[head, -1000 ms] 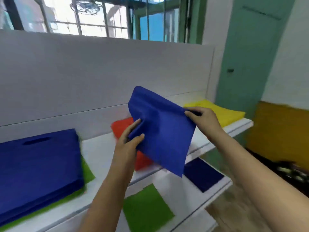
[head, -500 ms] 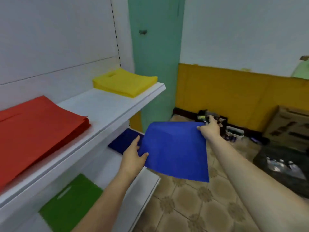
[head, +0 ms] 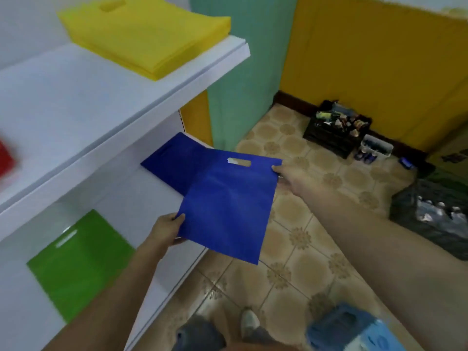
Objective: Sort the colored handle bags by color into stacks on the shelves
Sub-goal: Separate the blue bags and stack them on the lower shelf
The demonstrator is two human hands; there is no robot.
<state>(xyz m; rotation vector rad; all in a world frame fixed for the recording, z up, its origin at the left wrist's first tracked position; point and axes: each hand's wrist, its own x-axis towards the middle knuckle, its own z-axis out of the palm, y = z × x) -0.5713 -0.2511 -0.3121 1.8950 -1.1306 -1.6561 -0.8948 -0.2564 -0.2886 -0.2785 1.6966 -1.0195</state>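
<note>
I hold a blue handle bag (head: 228, 206) flat in the air beside the lower shelf (head: 152, 214). My left hand (head: 164, 230) pinches its near left edge. My right hand (head: 288, 176) pinches its far right corner, near the handle slot. Part of the bag overlaps a darker blue bag (head: 177, 160) lying on the lower shelf. A green bag (head: 78, 262) lies further left on that shelf. A yellow stack (head: 144, 34) sits at the end of the upper shelf (head: 83, 97), and a red bag's edge (head: 6, 160) shows at the far left.
A tiled floor (head: 291, 249) runs to the right of the shelves. A black crate of small items (head: 336, 127) stands by the yellow wall, a dark plastic bag (head: 435, 211) lies at the right, and a blue stool (head: 347, 328) stands near my feet.
My view has swung right and down from the upper shelf. Both hands have carried the blue bag down to the lower shelf, above the darker blue bag, and its handle slot now shows.
</note>
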